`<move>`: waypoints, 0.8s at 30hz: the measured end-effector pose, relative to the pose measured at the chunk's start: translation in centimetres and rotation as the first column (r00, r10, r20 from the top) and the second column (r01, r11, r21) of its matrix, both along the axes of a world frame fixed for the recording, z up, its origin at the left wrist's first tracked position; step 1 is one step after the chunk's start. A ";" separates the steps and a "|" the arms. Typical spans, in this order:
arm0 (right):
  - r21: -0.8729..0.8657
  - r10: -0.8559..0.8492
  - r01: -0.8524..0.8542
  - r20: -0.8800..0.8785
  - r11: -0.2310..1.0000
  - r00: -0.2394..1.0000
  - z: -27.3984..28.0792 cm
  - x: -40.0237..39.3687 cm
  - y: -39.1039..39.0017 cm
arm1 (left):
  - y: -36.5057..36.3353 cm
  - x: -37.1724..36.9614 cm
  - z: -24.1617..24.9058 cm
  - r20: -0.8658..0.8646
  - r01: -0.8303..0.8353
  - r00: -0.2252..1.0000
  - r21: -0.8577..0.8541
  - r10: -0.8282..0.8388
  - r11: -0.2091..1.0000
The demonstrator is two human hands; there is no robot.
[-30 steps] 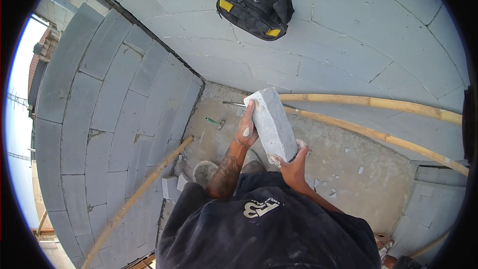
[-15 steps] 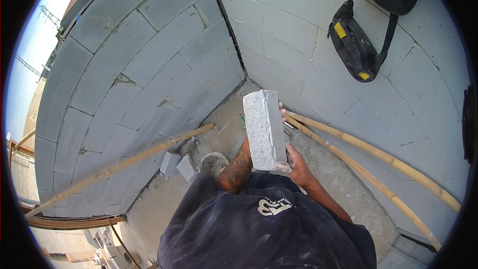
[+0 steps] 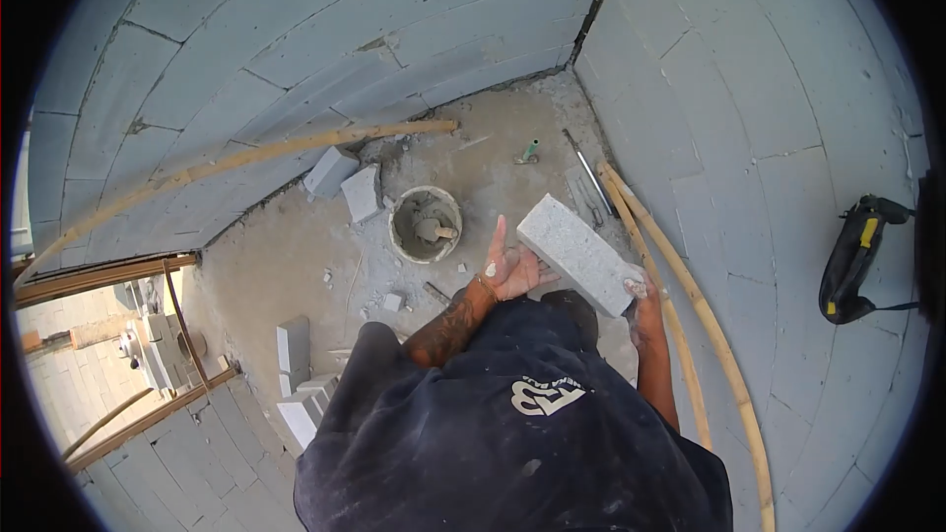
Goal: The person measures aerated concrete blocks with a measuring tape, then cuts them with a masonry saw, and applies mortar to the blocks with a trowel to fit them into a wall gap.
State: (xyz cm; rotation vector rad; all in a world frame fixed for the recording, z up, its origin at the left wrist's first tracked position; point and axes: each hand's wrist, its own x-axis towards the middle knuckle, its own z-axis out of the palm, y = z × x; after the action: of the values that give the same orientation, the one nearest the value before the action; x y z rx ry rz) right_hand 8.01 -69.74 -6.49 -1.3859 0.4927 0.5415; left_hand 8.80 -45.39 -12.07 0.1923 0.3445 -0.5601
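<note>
A light grey concrete block (image 3: 576, 251) with a rough, grainy face slants in front of my body. My right hand (image 3: 639, 294) grips it at its near right end. Just left of the block, my left hand (image 3: 514, 272) is open, fingers spread and palm turned up, with nothing in it. Beyond that hand stands a round bucket (image 3: 397, 236) of grey mortar. A tool with a light wooden handle (image 3: 445, 232) rests in the mortar.
Block pieces (image 3: 363, 193) lie near the bucket, and more blocks (image 3: 294, 345) stand at lower left. Bamboo poles (image 3: 680, 271) lean on the right; another pole (image 3: 246, 155) crosses the left wall. A green-handled tool (image 3: 532, 149) and a metal bar (image 3: 583, 163) lie near the corner. A black bag (image 3: 849, 261) hangs right.
My left hand has come off the block and opened. The block has swung to a slant and moved right in my right hand. My view has tipped downward and left, showing the bucket fully.
</note>
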 end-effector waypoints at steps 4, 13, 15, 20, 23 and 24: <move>-0.068 -0.010 0.008 -0.035 0.998 0.999 -0.5 6.1 -0.2 | 3.1 -1.8 0.0 0.046 0.008 0.999 -0.281 0.005 0.960; -0.066 0.904 -0.901 0.043 0.428 0.426 -5.4 21.0 15.3 | 6.3 -3.2 -2.5 -0.176 0.015 0.984 -0.050 -0.023 0.999; -0.195 0.994 -0.975 -0.005 0.105 0.108 -12.6 22.2 21.3 | 4.4 -5.3 -4.3 -0.305 -0.266 0.918 0.000 0.254 0.964; -0.508 0.972 -0.834 -0.021 -0.213 -0.236 -27.1 17.3 30.3 | 1.2 -8.2 -11.2 -0.460 -0.790 0.331 0.342 0.824 0.508; -0.631 0.867 -0.638 -0.117 -0.442 -0.485 -36.5 12.9 34.1 | 0.2 -10.9 -17.0 -0.546 -0.875 -0.020 0.415 0.837 0.250; -0.586 0.815 -0.591 -0.238 -0.555 -0.529 -38.6 11.4 35.9 | -0.4 -12.0 -19.1 -0.556 -0.876 -0.188 0.468 0.810 0.118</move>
State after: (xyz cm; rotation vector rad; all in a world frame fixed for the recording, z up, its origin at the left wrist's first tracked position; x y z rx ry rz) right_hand 19.39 -33.88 -45.11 -2.1589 -1.6925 1.6060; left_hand -3.20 -45.82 -31.14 -0.4418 1.1695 0.8967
